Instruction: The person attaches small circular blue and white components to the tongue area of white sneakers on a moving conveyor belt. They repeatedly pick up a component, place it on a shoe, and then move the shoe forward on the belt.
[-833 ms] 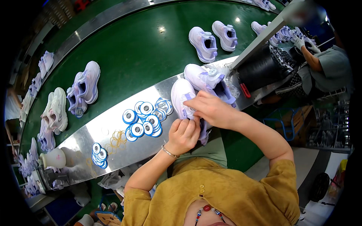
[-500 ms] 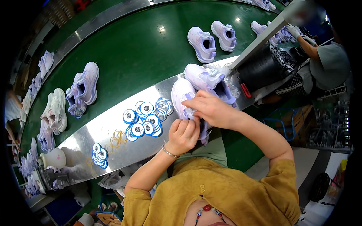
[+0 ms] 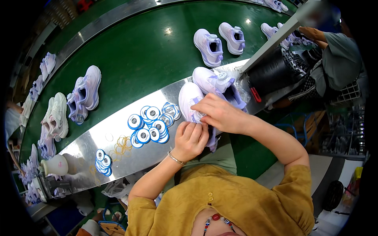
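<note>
A pale lilac sneaker (image 3: 189, 98) lies at the near edge of the steel ledge (image 3: 118, 129). My left hand (image 3: 191, 138) grips its near end from below. My right hand (image 3: 220, 115) lies over its top, fingertips pinched at the upper. The sneaker's near half is hidden under both hands. A second lilac sneaker (image 3: 217, 82) with a round dial sits just behind it. A pile of round blue-and-white tags (image 3: 151, 124) lies left of my left hand.
A green conveyor belt (image 3: 149, 51) carries pairs of sneakers (image 3: 219, 41) and more sneakers at the left (image 3: 83, 94). A smaller tag stack (image 3: 103, 161) and thin elastic loops (image 3: 123, 144) lie on the ledge. A black bin (image 3: 271, 72) stands right, beside another seated person (image 3: 338, 63).
My hands have barely shifted on the sneaker. The person at the right has moved an arm a little.
</note>
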`<state>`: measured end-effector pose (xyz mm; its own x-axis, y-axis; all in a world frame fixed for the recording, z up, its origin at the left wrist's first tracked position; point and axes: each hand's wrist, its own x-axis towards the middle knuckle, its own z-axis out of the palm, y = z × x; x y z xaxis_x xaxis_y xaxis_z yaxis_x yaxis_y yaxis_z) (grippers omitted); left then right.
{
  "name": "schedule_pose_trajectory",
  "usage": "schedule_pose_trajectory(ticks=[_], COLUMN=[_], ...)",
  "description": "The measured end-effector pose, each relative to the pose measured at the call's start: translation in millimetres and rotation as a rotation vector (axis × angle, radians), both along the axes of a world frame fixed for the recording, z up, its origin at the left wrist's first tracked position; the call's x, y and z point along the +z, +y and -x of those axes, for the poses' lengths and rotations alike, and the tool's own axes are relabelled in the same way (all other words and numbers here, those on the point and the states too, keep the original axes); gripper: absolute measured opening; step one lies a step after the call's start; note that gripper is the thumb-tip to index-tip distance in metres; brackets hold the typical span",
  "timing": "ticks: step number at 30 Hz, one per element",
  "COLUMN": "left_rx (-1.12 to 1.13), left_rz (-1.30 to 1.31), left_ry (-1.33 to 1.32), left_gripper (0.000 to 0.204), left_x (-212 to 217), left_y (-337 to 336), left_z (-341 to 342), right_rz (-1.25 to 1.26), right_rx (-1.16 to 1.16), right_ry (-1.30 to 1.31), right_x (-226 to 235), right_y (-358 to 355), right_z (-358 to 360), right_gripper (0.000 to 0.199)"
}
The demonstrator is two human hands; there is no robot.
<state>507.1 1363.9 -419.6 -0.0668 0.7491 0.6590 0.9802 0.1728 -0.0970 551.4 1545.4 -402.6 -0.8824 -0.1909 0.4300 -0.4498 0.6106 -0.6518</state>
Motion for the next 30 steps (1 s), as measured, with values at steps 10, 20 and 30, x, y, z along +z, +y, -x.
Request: schedule_pose_trajectory(ticks=[10, 20, 30], left_rx=[-0.053, -0.048, -0.043], left_rz=[0.017, 0.013, 0.028], left_ry=[-0.046, -0.020, -0.047], left_gripper=[0.019, 0.015, 0.016], left_x=[-2, -3, 0], left_y=[-1, 0, -1], left_z=[4, 7, 10], right_rz=[-0.105, 0.036, -0.002], right_rx=[0.270, 0.195, 0.179], right_ry=[-0.349, -0.364, -0.472], right_x=[14, 14, 25], right_y=[15, 16, 19], right_z=[40, 36, 31], right_gripper=[0.023, 0.021, 0.024])
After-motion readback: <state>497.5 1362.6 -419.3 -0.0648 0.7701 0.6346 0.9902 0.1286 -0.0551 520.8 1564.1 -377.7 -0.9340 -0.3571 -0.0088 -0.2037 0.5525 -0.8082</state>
